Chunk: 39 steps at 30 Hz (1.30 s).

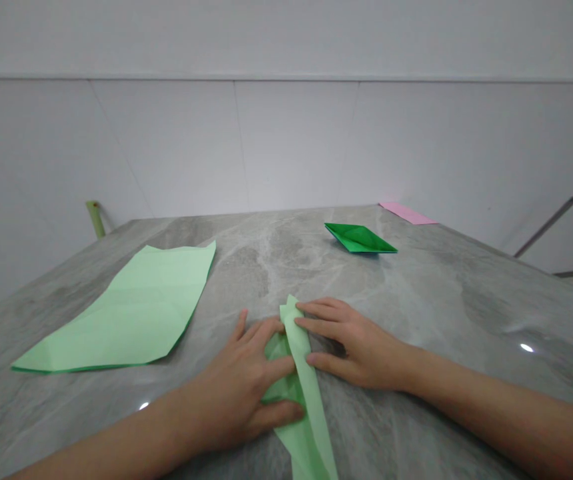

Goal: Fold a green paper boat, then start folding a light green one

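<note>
A light green sheet of paper (308, 393), folded into a long narrow strip with a raised flap, lies on the table and runs off the bottom edge of the view. My left hand (249, 383) holds it from the left, thumb and fingertips pressed onto the fold and the little finger sticking out. From the other side my right hand (354, 343) grips the strip's right edge near its far end, fingers bent and thumb closer to me. The paper's underside is partly hidden beneath my left hand.
Another light green sheet (136, 313), creased and slightly lifted at its edges, lies to the left. A dark green folded paper boat shape (360, 239) sits farther back. Pink paper (406, 213) lies at the far right edge of the grey marbled table (446, 320). A white wall (286, 147) stands behind.
</note>
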Each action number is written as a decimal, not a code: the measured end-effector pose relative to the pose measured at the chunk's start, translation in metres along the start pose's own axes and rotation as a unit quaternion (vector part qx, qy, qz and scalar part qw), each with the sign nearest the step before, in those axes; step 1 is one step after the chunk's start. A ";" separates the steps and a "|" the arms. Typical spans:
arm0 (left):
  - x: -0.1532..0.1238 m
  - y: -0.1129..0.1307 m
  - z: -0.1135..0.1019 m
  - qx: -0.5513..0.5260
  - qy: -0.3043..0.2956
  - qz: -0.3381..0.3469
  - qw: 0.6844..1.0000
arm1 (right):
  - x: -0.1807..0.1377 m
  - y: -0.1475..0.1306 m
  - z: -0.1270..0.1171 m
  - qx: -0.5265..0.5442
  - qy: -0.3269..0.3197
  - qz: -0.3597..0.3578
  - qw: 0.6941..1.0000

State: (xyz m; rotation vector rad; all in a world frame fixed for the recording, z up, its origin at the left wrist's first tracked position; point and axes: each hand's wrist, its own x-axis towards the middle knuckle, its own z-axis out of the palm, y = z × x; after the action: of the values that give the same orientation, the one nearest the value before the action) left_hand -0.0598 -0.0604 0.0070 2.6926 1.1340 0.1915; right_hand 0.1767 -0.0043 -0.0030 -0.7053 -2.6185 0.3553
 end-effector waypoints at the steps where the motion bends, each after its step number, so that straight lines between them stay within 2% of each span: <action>1: 0.000 0.000 -0.001 0.000 -0.002 0.002 1.000 | 0.000 0.000 0.000 -0.003 -0.007 0.002 1.000; 5: 0.000 -0.003 -0.001 -0.023 0.002 0.007 1.000 | 0.000 0.000 -0.001 -0.008 -0.028 0.011 1.000; 12: 0.001 -0.004 0.005 -0.088 0.023 -0.067 0.994 | -0.001 0.002 0.000 -0.012 -0.043 0.022 0.999; 21: 0.000 -0.019 0.017 -0.051 0.029 -0.032 0.998 | -0.002 0.003 0.000 -0.007 -0.052 0.031 0.998; 27: -0.002 -0.024 0.029 -0.017 0.067 -0.032 0.997 | -0.003 0.003 0.001 -0.012 -0.077 0.046 0.996; 34: -0.001 -0.028 0.019 -0.013 0.039 0.005 0.999 | -0.001 0.001 0.000 -0.010 -0.105 0.078 0.991; 39: -0.004 -0.014 0.014 -0.005 0.043 -0.026 0.999 | -0.001 0.000 -0.001 -0.003 -0.106 0.085 0.991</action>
State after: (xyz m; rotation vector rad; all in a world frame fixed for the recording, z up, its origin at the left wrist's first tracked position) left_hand -0.0698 -0.0560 -0.0097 2.6653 1.2229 0.3057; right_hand 0.1780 -0.0047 -0.0026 -0.9424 -2.7651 0.4982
